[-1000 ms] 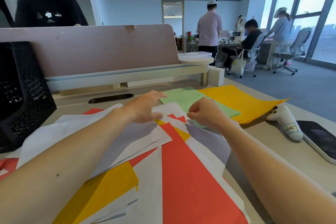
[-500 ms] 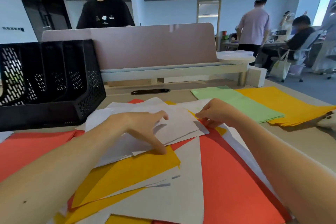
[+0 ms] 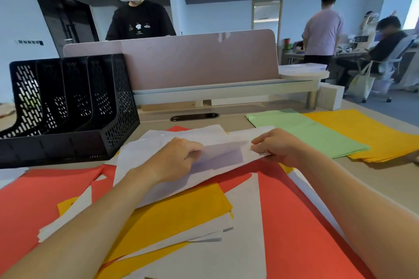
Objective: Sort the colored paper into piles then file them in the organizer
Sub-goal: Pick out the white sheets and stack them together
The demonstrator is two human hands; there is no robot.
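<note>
White sheets (image 3: 215,139) lie mid-desk on top of a mixed heap, both hands on them, hands apart w/ a shaded strip of paper between; left hand (image 3: 174,161) has its fingers curled down on the sheets' left part, holding them; right hand (image 3: 274,147) pinches their right edge, thumb on top, that edge raised a bit off the heap. Under them: red sheets (image 3: 294,222) spread from the left edge to the near-right corner; a yellow sheet (image 3: 181,208) angled across the middle, partly under the left forearm; more white paper (image 3: 226,256) toward the near edge, all overlapping, unsorted. Sorted stuff sits at the back right: green pile (image 3: 306,131) lying flat, yellow pile (image 3: 367,133) just beside it toward the right edge, the two touching along one side. Black mesh organizer (image 3: 68,106) stands at the back-left corner, upright, slots facing the front; what's inside can't be made out. Bare desk (image 3: 374,179) shows right of the heap. Pink divider panel (image 3: 199,61) runs along the back edge; a person in a black shirt (image 3: 140,22) w/ a white headset stands behind it.
</note>
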